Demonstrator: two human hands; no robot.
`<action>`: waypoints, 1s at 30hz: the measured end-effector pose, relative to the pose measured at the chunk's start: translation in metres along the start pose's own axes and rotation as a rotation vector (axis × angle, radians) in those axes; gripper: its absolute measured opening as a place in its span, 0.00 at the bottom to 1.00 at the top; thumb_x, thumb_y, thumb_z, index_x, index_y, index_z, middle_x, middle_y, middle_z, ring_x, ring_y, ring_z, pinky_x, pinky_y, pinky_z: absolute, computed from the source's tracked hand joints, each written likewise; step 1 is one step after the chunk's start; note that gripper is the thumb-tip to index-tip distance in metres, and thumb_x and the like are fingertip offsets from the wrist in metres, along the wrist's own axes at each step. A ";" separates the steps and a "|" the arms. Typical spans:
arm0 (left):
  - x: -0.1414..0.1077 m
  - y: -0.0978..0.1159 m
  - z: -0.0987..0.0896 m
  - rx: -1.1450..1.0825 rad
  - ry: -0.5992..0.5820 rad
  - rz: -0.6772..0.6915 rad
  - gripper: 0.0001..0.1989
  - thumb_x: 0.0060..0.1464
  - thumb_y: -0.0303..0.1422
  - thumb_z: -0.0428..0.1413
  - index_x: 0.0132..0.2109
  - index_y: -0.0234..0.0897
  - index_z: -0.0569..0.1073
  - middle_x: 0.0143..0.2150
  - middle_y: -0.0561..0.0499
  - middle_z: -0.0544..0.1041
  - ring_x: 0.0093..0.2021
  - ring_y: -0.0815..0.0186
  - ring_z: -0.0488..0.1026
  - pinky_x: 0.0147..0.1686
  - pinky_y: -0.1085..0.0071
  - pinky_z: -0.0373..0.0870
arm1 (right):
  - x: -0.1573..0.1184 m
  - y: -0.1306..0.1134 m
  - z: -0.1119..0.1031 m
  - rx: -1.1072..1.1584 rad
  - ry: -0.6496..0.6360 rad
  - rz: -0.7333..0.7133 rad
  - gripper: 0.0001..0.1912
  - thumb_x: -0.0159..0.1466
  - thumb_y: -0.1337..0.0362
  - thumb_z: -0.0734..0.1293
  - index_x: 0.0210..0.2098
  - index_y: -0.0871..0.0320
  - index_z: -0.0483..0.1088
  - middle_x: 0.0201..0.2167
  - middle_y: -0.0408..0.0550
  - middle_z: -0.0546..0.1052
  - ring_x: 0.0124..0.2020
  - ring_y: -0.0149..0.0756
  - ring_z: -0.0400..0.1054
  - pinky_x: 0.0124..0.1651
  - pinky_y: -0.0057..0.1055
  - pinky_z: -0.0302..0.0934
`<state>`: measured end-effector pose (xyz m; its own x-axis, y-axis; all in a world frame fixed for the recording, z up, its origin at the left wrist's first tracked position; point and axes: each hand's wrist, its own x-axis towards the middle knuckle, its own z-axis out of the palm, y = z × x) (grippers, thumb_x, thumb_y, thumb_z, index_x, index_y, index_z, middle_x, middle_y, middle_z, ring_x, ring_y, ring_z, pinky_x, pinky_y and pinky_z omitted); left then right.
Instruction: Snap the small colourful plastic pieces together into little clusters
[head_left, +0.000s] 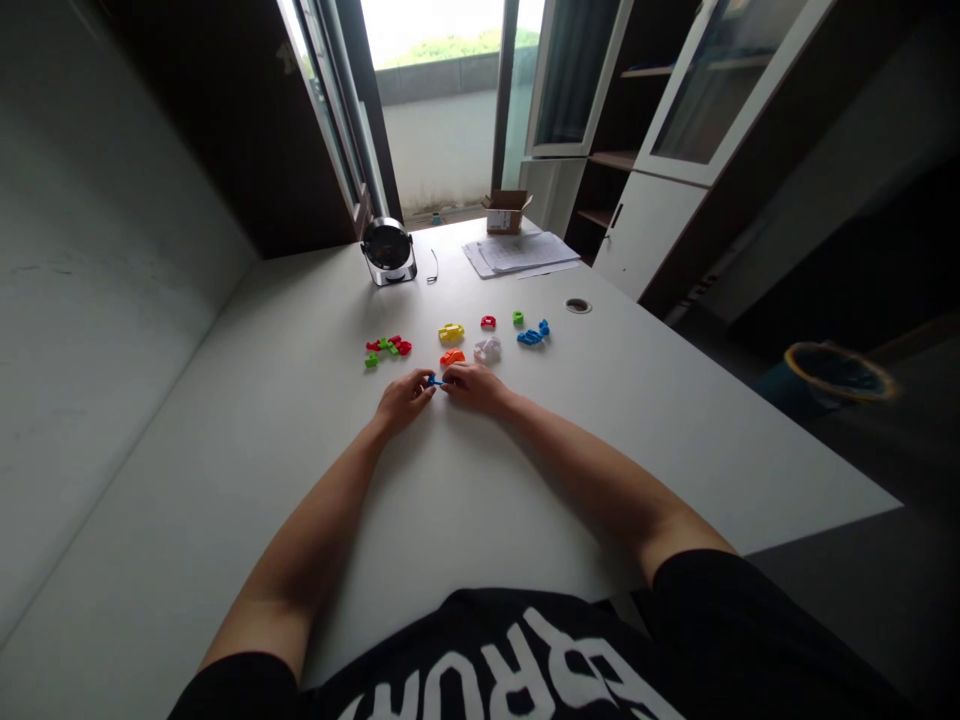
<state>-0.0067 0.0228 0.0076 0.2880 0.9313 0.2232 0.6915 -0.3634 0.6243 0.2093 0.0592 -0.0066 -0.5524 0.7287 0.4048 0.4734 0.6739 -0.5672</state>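
Between my two hands is a small blue plastic piece (436, 381), gripped from both sides just above or on the white table. My left hand (406, 399) pinches its left end. At its right end, the fingers of my right hand (469, 386) are closed on it. Just beyond them lie an orange piece (452, 356) and a cluster of white pieces (487, 349). Farther off are a yellow piece (451, 333), a red piece (488, 322), a green piece (518, 317) and blue pieces (531, 337). Mixed red and green pieces (388, 346) lie to the left.
On the white table (600, 430) stands a round black device on a metal stand (388, 249). Papers (521, 254) and an open cardboard box (505, 213) are at the far end. A cable hole (577, 306) is at right; a bin (832, 375) stands beyond the edge.
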 end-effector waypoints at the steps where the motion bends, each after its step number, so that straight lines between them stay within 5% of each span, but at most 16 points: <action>1: 0.000 -0.001 0.000 -0.004 0.001 0.000 0.16 0.58 0.38 0.54 0.53 0.43 0.72 0.38 0.52 0.78 0.31 0.68 0.72 0.34 0.73 0.68 | 0.000 0.000 0.000 -0.001 -0.001 -0.002 0.08 0.65 0.59 0.67 0.38 0.58 0.73 0.33 0.47 0.74 0.30 0.31 0.63 0.34 0.26 0.54; 30: 0.000 0.001 0.000 0.004 0.001 0.001 0.16 0.58 0.38 0.54 0.53 0.43 0.72 0.37 0.52 0.79 0.31 0.68 0.73 0.34 0.73 0.67 | 0.001 -0.004 -0.002 -0.007 -0.003 -0.002 0.07 0.65 0.60 0.66 0.37 0.57 0.73 0.32 0.46 0.74 0.30 0.32 0.63 0.34 0.27 0.54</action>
<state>-0.0061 0.0226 0.0080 0.2881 0.9310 0.2241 0.6937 -0.3642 0.6214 0.2086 0.0576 -0.0029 -0.5552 0.7268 0.4043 0.4767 0.6764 -0.5614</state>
